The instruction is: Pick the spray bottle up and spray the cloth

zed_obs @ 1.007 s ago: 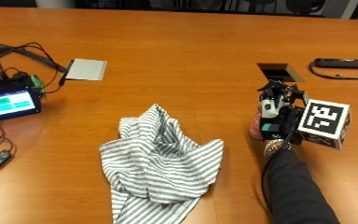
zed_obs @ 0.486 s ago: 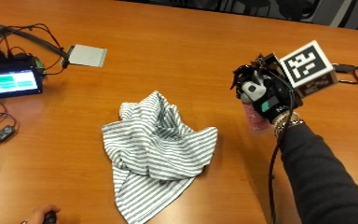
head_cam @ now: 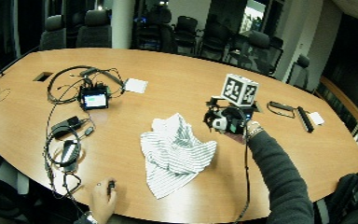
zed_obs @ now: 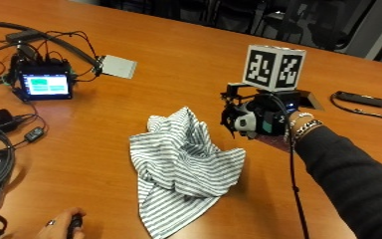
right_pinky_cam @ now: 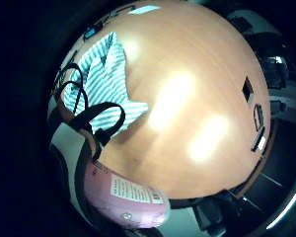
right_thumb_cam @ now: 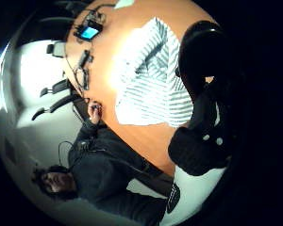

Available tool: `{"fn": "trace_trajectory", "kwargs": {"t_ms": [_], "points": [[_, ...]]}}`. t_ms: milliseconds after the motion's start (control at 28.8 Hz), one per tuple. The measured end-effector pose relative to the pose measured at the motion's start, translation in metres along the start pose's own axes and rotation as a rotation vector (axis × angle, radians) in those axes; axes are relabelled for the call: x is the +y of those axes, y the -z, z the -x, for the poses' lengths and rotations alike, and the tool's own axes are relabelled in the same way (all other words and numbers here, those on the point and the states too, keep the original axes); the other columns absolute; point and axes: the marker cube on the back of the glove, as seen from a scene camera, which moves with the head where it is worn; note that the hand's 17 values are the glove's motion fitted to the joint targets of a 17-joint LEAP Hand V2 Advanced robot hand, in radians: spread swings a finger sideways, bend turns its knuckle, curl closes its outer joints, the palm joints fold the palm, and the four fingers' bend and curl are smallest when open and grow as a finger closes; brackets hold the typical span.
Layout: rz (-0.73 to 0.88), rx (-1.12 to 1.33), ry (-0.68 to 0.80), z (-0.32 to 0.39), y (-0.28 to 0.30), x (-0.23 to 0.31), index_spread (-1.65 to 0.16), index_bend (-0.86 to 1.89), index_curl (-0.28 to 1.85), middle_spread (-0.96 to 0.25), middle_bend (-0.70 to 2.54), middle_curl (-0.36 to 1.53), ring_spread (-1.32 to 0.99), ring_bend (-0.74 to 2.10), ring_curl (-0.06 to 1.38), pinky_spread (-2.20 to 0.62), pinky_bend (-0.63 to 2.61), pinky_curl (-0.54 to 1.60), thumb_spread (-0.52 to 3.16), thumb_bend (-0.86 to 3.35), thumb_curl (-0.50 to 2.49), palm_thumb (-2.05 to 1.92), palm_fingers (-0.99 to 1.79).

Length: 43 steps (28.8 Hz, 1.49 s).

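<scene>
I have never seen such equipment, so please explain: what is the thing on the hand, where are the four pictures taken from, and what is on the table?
No robot is here. A person works at a wooden table. The right hand wears a black glove with small cameras on its palm. The two round pictures come from those cameras, one at the thumb side, one at the little finger side. The other two pictures come from cameras outside, one wider. On the table lies a crumpled striped cloth, beside the hand. Further away stands a small screen with cables. The hand is raised above the table with its fingers curled round a pink spray bottle, seen best in the little finger view.
</scene>
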Motion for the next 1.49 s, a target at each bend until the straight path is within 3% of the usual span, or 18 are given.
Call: {"fn": "trace_trajectory", "kwargs": {"t_ms": [312, 590, 868, 1041, 1250, 1493], "points": [[0.29, 0.249, -0.054, 0.019, -0.067, -0.016, -0.3, 0.18, 0.45, -0.26, 0.51, 0.57, -0.2, 0.7, 0.47, -0.31, 0.58, 0.4, 1.15, 0.03, 0.58, 0.85, 1.32], [0.316, 0.248, 0.009, 0.043, -0.068, -0.026, -0.3, 0.18, 0.47, -0.26, 0.5, 0.58, -0.2, 0.71, 0.47, -0.31, 0.58, 0.4, 1.13, 0.01, 0.62, 0.86, 1.31], [0.033, -0.045, 0.234, 0.12, 0.012, -0.046, -0.3, 0.17, 0.48, -0.26, 0.51, 0.59, -0.2, 0.71, 0.46, -0.31, 0.59, 0.4, 1.13, -0.01, 0.65, 0.86, 1.31], [-0.136, -0.314, 0.364, 0.16, 0.031, -0.055, -0.3, 0.17, 0.49, -0.26, 0.51, 0.59, -0.2, 0.7, 0.46, -0.31, 0.59, 0.4, 1.14, -0.01, 0.67, 0.86, 1.3], [-0.418, -0.629, 0.472, 0.175, 0.013, -0.082, -0.3, 0.16, 0.5, -0.26, 0.52, 0.6, -0.2, 0.69, 0.46, -0.3, 0.59, 0.4, 1.18, -0.01, 0.67, 0.83, 1.28], [-0.787, -0.745, 0.357, 0.184, -0.044, -0.106, -0.3, 0.16, 0.5, -0.26, 0.51, 0.6, -0.2, 0.66, 0.45, -0.3, 0.58, 0.4, 1.3, 0.01, 0.65, 0.82, 1.25]]}}
